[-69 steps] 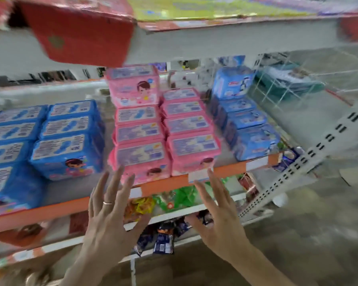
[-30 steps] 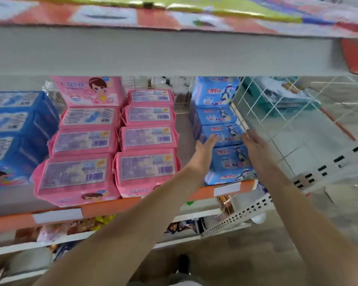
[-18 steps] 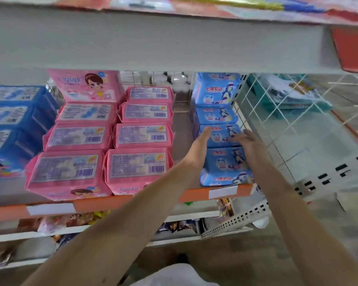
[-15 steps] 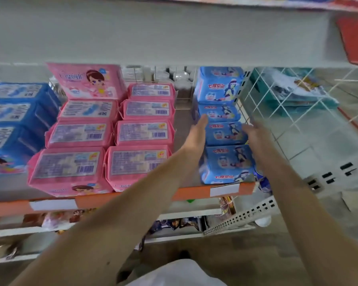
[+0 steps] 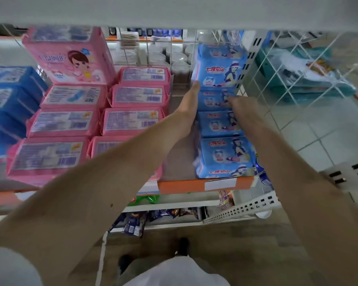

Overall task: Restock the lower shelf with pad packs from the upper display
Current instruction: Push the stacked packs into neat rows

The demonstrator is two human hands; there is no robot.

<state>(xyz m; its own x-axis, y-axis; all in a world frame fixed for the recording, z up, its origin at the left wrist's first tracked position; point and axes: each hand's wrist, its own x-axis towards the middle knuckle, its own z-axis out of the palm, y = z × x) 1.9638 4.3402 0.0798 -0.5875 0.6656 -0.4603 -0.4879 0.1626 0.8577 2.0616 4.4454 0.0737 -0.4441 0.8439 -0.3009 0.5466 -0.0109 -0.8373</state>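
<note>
A shop aisle, seen at the shelves

Metal retail shelving [image 5: 205, 185] with an orange price rail carries rows of identical pink pad packs [image 5: 132, 122] and blue pad packs [image 5: 221, 123]; a white wire divider [image 5: 298, 58] bounds the bay, snack packets [image 5: 132, 223] sit below, above a tiled floor [image 5: 329, 131]

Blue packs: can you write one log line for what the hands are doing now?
left hand: on blue packs | right hand: on packs | lifted: no

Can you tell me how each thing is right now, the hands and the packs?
Left hand: fingers straight, touching the light blue packs' left side.
Right hand: resting on the light blue packs.
Light blue packs: lined up front to back.
Pink packs: lying flat in rows.
Upright pink pack: standing on the rows.
</note>
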